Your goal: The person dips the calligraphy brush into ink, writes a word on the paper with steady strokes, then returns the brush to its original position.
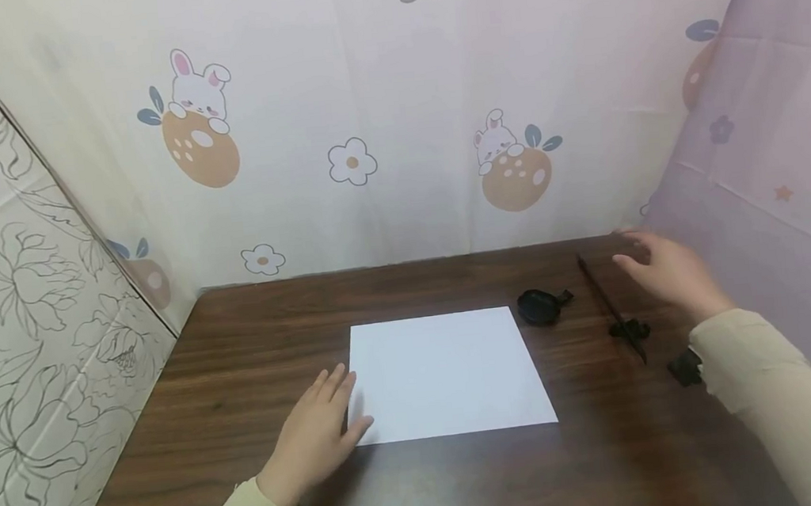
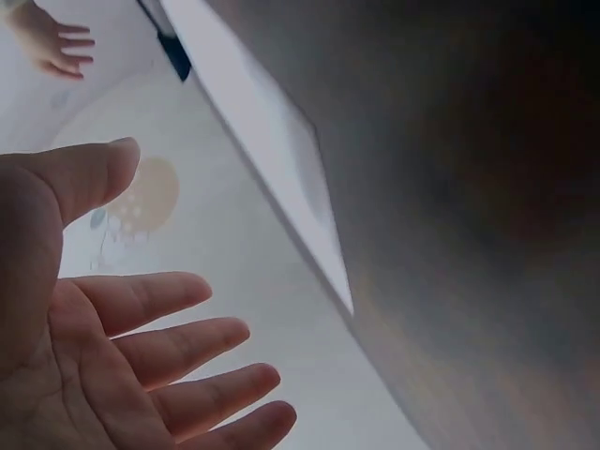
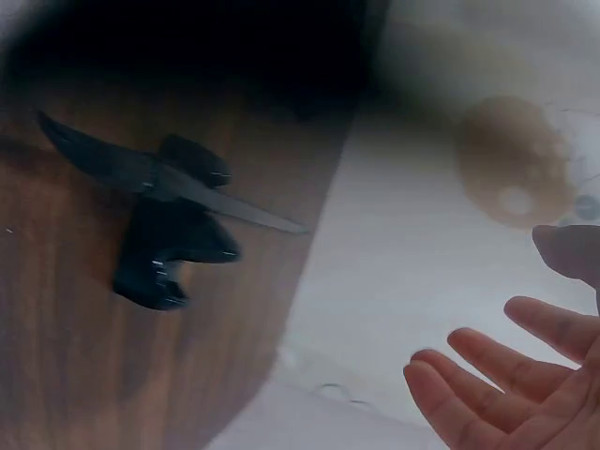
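Note:
A white sheet of paper [image 1: 447, 377] lies flat on the dark wooden table. At its left edge is my left hand [image 1: 313, 435], fingers spread and holding nothing; the left wrist view shows its open palm [image 2: 66, 375] apart from the paper [image 2: 262, 122]. Right of the paper sits a black ink dish [image 1: 540, 307] with a short handle. Farther right, a dark writing brush [image 1: 604, 297] leans on a black brush rest [image 1: 629, 330], its bristles toward the near side. My right hand [image 1: 674, 270] hovers right of the brush, fingers loosely extended, nothing in it.
A curtain [image 1: 387, 207] printed with rabbits and fruit hangs along the table's back edge and continues on the right. A white panel [image 1: 38, 314] with flower line drawings stands at the left. A dark block [image 1: 685, 368] shows beside the right sleeve [image 1: 765, 368].

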`<state>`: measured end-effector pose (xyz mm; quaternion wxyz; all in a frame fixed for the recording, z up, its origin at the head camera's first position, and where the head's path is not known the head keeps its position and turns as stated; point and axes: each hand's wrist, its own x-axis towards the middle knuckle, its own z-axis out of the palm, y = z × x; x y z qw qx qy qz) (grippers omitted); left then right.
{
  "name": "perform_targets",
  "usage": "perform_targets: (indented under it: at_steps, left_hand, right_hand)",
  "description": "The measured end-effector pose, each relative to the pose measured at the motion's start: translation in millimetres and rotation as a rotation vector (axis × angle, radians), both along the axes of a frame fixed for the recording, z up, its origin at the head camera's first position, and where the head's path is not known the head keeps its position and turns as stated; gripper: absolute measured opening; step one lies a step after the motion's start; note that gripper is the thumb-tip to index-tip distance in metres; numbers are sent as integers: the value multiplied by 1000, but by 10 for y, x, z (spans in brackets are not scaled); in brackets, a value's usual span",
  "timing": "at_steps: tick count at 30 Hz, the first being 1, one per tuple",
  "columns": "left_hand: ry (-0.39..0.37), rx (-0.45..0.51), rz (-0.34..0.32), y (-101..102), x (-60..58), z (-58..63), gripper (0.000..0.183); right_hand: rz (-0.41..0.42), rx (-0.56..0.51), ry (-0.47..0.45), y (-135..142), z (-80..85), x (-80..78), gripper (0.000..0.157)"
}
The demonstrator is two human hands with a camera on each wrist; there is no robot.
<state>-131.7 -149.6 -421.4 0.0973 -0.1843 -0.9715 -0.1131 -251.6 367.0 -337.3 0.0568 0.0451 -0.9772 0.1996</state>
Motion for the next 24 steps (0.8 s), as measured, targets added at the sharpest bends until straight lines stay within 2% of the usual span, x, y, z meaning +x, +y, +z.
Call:
perform_targets:
  at_steps: [10, 15, 24]
  left_hand:
    - [-27, -20, -142, 74, 161, -82, 63]
    - [-87, -64, -204, 100, 200, -78, 67]
    - [-192, -138, -247, 125, 242, -81, 73]
  right_hand:
    - [-20, -10, -147, 57, -317, -135, 70]
    - [-9, -7, -198, 58, -422, -176, 68]
    - [-19, 12, -267, 22, -506, -246, 63]
